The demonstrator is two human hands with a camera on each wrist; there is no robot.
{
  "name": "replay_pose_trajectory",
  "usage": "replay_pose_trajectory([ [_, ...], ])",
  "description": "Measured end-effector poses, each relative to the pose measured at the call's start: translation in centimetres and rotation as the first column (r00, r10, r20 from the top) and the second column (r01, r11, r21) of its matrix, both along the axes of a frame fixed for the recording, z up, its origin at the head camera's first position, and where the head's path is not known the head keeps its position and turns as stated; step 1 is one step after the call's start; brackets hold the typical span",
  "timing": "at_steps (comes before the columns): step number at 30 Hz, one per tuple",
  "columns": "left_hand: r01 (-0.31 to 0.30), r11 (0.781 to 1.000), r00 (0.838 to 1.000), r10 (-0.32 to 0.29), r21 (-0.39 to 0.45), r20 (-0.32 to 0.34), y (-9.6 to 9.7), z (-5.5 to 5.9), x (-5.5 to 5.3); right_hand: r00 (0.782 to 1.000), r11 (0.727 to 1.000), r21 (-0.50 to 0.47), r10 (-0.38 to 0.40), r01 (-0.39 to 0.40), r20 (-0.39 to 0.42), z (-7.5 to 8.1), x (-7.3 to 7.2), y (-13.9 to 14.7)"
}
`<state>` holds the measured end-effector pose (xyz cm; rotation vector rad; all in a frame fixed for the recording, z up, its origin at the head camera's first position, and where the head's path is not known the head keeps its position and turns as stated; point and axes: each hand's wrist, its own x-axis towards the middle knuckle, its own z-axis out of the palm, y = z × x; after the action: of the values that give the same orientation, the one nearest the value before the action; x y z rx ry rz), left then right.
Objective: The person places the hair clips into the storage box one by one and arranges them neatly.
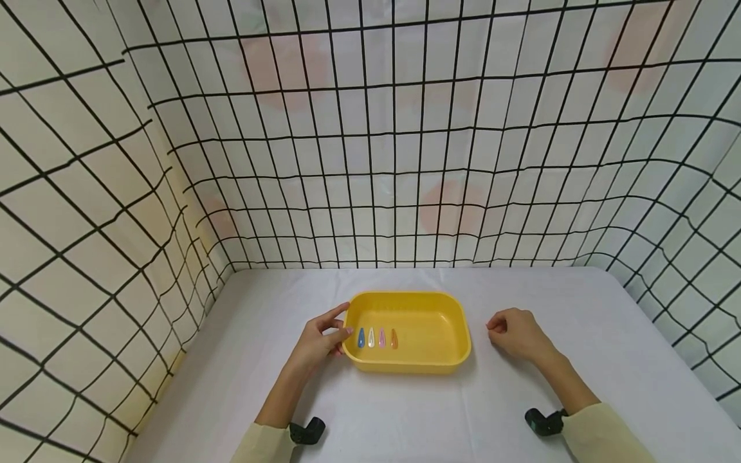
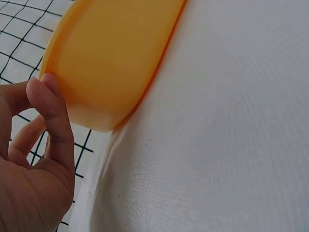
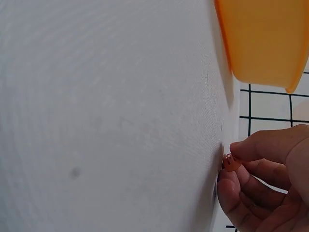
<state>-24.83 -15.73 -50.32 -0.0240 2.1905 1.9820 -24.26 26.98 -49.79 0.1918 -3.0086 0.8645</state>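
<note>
A yellow tray [image 1: 417,367] rests on the table, with a row of snap hair clips at its left side: blue [image 1: 361,337], white [image 1: 372,337], pink [image 1: 382,337] and orange [image 1: 394,339]. At the tray's left end, my left hand [image 1: 320,335] pinches the rim between thumb and fingers. My right hand [image 1: 518,331] is low over the cloth, a short way right of the tray. Between its thumb and fingertips it pinches a small orange claw clip [image 3: 232,163] with short teeth, close to the table surface. In the head view the fingers hide this clip.
A white cloth [image 1: 399,411] covers the table. Black wire grid [image 1: 393,173] stands along the back and both sides, with pale sheeting behind it. A dark wrist camera [image 1: 308,431] sits at the left sleeve, another [image 1: 544,422] at the right.
</note>
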Motion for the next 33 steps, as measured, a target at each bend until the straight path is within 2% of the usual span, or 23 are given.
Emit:
replay_pose_trajectory([
  [8,-0.004,1.0,1.0,0.004,-0.005,-0.003,-0.1,-0.1,0.0,1.0,1.0,-0.007,-0.026,0.026,0.014,0.1,0.3,0.6],
  [17,0.004,1.0,1.0,-0.004,0.004,0.001,-0.2,-0.2,0.0,0.994,0.984,-0.156,-0.074,0.085,0.076,0.3,0.1,0.7],
  [21,0.0,1.0,1.0,0.0,-0.003,0.008,-0.2,-0.1,0.0,0.99,0.959,-0.267,-0.061,0.094,0.128,0.7,0.0,0.4],
  [27,0.006,1.0,1.0,-0.006,-0.011,0.013,-0.2,-0.1,0.0,0.984,0.886,-0.453,-0.02,0.1,0.179,1.5,-0.2,-0.4],
  [33,0.008,1.0,1.0,-0.008,-0.012,0.01,-0.2,0.1,0.1,0.983,0.849,-0.521,0.006,0.091,0.181,2.4,-0.6,-1.3],
])
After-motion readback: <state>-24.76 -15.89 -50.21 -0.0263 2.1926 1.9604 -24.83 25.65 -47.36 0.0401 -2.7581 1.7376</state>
